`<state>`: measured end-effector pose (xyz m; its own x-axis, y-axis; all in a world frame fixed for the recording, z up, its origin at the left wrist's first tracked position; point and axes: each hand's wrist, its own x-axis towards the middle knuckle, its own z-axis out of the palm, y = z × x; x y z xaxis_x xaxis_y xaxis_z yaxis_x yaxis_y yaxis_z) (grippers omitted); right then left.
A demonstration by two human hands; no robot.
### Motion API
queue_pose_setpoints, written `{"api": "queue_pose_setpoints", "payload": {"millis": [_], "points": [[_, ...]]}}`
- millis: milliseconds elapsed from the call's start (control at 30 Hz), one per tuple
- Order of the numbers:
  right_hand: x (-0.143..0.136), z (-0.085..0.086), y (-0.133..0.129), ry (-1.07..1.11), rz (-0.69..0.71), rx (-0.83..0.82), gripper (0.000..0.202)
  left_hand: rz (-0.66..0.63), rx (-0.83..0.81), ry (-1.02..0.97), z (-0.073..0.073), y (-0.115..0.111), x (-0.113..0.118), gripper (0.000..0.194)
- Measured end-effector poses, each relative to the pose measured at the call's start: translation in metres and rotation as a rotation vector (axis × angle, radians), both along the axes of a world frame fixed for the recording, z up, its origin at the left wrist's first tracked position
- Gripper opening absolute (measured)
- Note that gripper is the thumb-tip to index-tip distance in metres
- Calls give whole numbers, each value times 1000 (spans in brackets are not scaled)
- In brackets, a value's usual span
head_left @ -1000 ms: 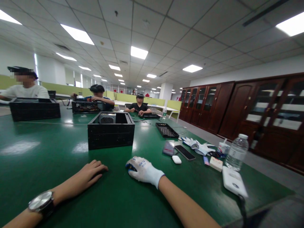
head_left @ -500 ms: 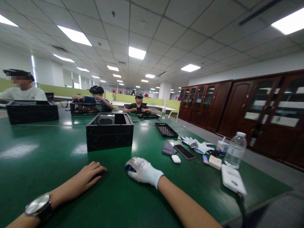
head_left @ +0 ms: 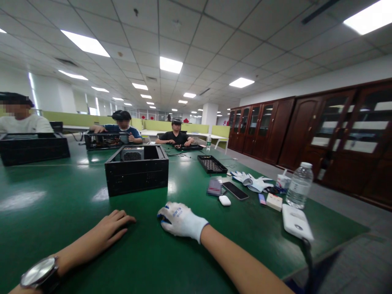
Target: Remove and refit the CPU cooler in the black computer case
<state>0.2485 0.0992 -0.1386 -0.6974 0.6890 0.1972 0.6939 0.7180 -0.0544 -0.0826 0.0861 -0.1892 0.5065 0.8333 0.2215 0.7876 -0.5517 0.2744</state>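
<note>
My bare left hand [head_left: 112, 229] rests on the green table [head_left: 134, 261] at the lower left, palm down, fingers apart and holding nothing. A watch is on that wrist. My right hand [head_left: 179, 220], in a white and blue glove, lies on the table right of it, its fingers curled round something small and dark that I cannot make out. Beyond both hands stands a black computer case [head_left: 137, 175], open at the top, with a metal unit inside. Neither hand touches the case.
A black tray [head_left: 212, 164] lies beyond my right hand. To the right are a phone [head_left: 235, 190], a white earbud case [head_left: 225, 200], gloves [head_left: 251, 181], a small box [head_left: 274, 201], a water bottle [head_left: 300, 185] and a white device [head_left: 297, 222]. Three people sit across with more cases.
The view has shifted slightly, so the table items sit a little further left. My hands hold nearly the same pose. A person opposite has lowered a hand from the face.
</note>
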Motion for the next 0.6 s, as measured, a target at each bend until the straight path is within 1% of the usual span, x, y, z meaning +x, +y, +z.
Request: {"api": "queue_pose_setpoints", "payload": {"millis": [267,400,600], "points": [[-1,-1,-2,-29,11,52,42,2,38,-12,-7,5,-4,36],[-1,0,-2,-50,0,44,42,-5,37,-23,-10,7,-5,36],[0,0,-2,-31,12,47,41,13,22,26,-6,6,-5,38]]}}
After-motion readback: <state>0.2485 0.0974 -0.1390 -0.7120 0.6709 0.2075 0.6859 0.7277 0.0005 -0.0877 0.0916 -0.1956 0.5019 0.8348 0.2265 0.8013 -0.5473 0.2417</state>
